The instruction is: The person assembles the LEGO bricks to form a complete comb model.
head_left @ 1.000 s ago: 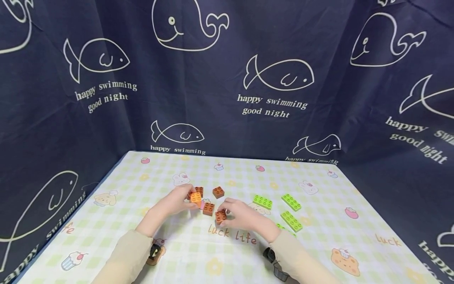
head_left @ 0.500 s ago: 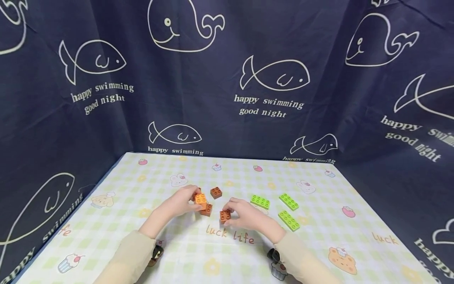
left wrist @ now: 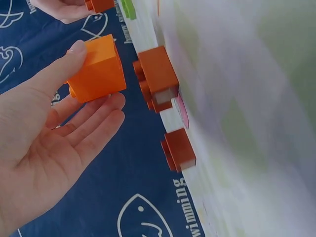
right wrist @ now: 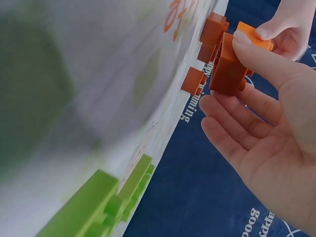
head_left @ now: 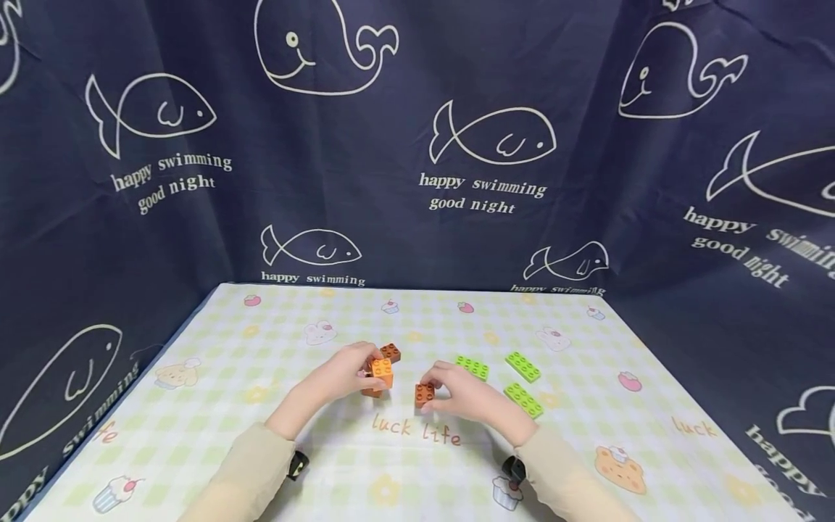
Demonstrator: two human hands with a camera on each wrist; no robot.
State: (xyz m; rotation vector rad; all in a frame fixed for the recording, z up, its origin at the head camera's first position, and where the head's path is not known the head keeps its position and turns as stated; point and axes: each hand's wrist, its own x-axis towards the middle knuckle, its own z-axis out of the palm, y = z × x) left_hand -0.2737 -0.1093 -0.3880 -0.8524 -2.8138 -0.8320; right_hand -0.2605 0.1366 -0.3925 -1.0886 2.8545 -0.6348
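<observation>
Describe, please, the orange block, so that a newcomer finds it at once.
Find the checked table. Above it, the person's left hand pinches the orange block. It alone is orange, among brown blocks and green blocks.

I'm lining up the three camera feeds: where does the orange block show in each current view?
Head: the orange block is below and slightly left of center, in the left hand.
Left wrist: upper left.
Right wrist: near the top right corner, partly hidden.
Shared landmark: the brown block held by the right hand, visible in all three.
</observation>
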